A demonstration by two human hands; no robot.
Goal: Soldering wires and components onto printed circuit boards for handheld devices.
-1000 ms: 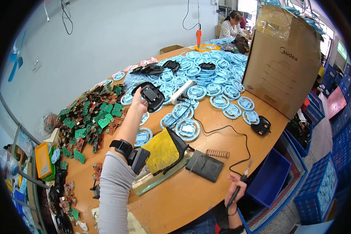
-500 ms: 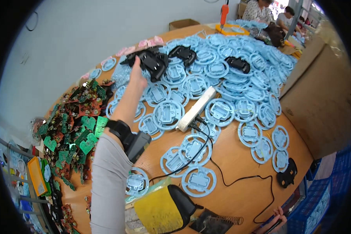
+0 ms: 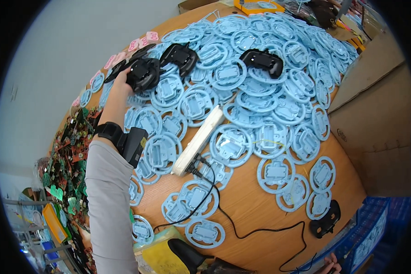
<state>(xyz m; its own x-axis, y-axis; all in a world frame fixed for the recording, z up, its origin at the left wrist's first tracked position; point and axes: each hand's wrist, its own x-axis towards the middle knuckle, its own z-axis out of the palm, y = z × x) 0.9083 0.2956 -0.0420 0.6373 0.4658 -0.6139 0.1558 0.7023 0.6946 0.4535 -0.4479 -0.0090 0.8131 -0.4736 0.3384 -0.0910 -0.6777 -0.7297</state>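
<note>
My left hand (image 3: 122, 84) reaches across the table to a cluster of black plastic shells at the far left. It is closed at the edge of a black game-controller-shaped shell (image 3: 145, 75), its thumb side showing and the other fingers mostly hidden. A second black shell (image 3: 180, 58) lies just right of it, and a third (image 3: 264, 62) rests farther right on the heap of light-blue steering-wheel-shaped plastic parts (image 3: 230, 73). Low at the right edge, my right hand (image 3: 332, 264) shows only its curled fingers; what they hold is hard to make out.
A white power strip (image 3: 198, 140) with black plugs and a trailing cable (image 3: 255, 233) crosses the middle. Circuit boards (image 3: 73, 155) are piled at left. A cardboard box (image 3: 370, 123) stands at right, near another black shell (image 3: 325, 219). A yellow-and-black object (image 3: 169, 255) sits in front.
The whole view has shifted, so the table's contents appear farther left and higher. My left hand remains at the black shells. My right hand's fingers look more curled.
</note>
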